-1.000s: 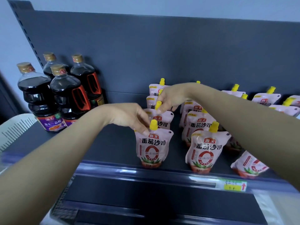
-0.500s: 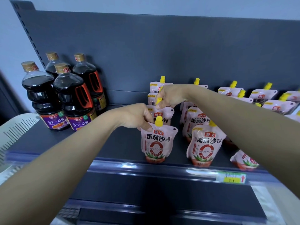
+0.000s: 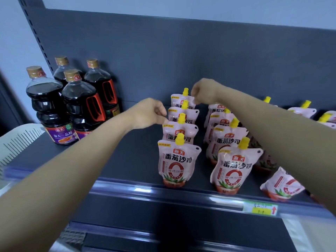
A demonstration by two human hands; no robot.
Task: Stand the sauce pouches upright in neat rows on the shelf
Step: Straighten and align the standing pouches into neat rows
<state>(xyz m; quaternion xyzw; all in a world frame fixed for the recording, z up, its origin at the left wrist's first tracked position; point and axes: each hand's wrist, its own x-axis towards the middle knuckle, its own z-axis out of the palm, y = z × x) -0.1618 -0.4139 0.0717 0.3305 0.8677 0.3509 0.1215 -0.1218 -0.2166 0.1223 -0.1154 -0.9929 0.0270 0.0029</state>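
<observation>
Head view: I see a dark grey metal shelf (image 3: 127,160) with a clear blue-tinted price rail along its front edge, carrying pink plastic sauce pouches with yellow screw caps. The nearest column of four stands upright in a straight line from front to back; its front pouch (image 3: 179,163) sits just behind the rail, and the rearmost pouch (image 3: 181,101) stands near the back panel. A second upright column begins with a front pouch (image 3: 234,169) to the right, and a tilted pouch (image 3: 281,185) leans over at the shelf edge further right. More pouches lie farther back on the right, partly hidden by the right forearm. The left hand (image 3: 149,113) is curled with its fingertips pinched narrowly at the top left corner of the third pouch back (image 3: 180,131); I cannot tell whether it truly grips the film. The right hand (image 3: 203,91) is likewise loosely fisted beside the cap of the rearmost pouch, fingers closed at its top right corner; contact is unclear. Four dark soy-sauce bottles with gold caps (image 3: 80,106) stand at the left, well apart from the pouches. A green and yellow price tag (image 3: 260,209) sits in the rail.
</observation>
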